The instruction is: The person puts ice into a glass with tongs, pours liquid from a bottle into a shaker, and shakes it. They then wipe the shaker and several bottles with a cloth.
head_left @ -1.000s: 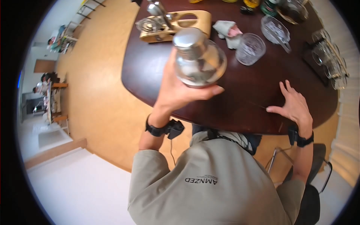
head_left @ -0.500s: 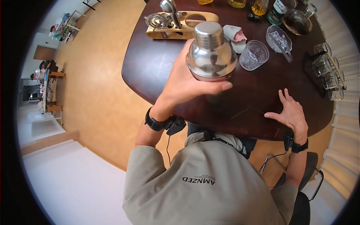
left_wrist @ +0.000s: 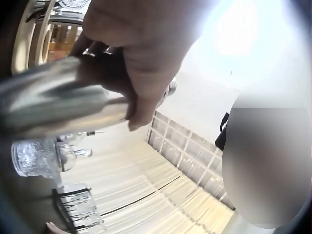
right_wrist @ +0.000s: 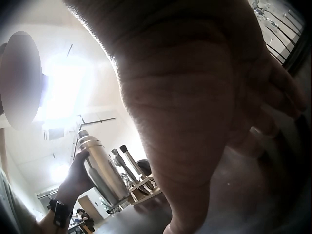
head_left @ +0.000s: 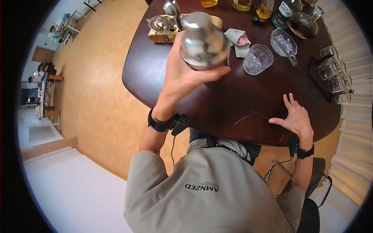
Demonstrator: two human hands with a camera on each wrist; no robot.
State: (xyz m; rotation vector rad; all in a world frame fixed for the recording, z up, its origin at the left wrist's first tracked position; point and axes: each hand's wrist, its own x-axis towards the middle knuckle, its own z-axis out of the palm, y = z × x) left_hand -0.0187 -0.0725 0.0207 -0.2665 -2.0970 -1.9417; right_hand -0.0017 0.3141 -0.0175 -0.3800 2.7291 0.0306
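A silver cocktail shaker (head_left: 204,42), capped, is held by my left hand (head_left: 176,75), its fingers wrapped around the side and the thumb along the near face. Raised over the table, the shaker overlaps the wooden bar-tool stand (head_left: 157,37) in the head view and looks blurred. From the right wrist view, the shaker (right_wrist: 105,170) leans slightly, cap upward. My right hand (head_left: 297,118) is at the near right of the table with fingers spread and nothing in its grasp. A patterned glass (head_left: 257,60) stands between the two hands, farther back.
Beside the glass lies a crumpled grey-and-pink cloth (head_left: 239,40). Behind it are a glass bowl (head_left: 283,40) of ice with tongs, a green bottle (head_left: 285,13) and a decanter (head_left: 303,26). A rack of glass mugs (head_left: 334,73) stands at the right edge of the dark table (head_left: 248,105).
Over the last half second the left hand has carried the shaker leftward and farther from the body, after a small swing right. The right hand keeps its spread pose on the right.
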